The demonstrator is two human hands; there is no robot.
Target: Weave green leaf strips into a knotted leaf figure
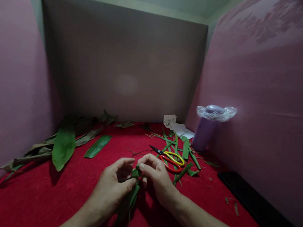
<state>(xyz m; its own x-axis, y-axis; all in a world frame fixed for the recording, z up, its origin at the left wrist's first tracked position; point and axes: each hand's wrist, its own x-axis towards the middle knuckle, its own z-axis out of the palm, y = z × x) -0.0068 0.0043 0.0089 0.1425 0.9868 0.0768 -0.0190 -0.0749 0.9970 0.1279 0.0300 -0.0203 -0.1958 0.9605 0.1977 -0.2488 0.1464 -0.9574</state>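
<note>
Low over the red cloth, my left hand (pixel 114 181) grips a bundle of folded green leaf (pixel 133 194) between thumb and fingers. My right hand (pixel 157 176) pinches the bundle's upper end, its thumb and forefinger pressed together there. Both hands nearly meet, and their fingers hide part of the leaf. A thin strand hangs down below the bundle. Just beyond my right hand lies a pair of scissors (pixel 172 160) with one yellow and one red handle loop, dark blades pointing left. Cut green leaf strips (pixel 186 149) are scattered under and around the scissors.
Broad leaves, a large green one (pixel 64 146) and dry ones (pixel 36 154), lie at the left; a cut leaf piece (pixel 98 146) is nearer the middle. At the back right are white papers (pixel 182 130) and a purple container (pixel 204 133) topped with clear plastic. A black slab (pixel 255 205) borders the right.
</note>
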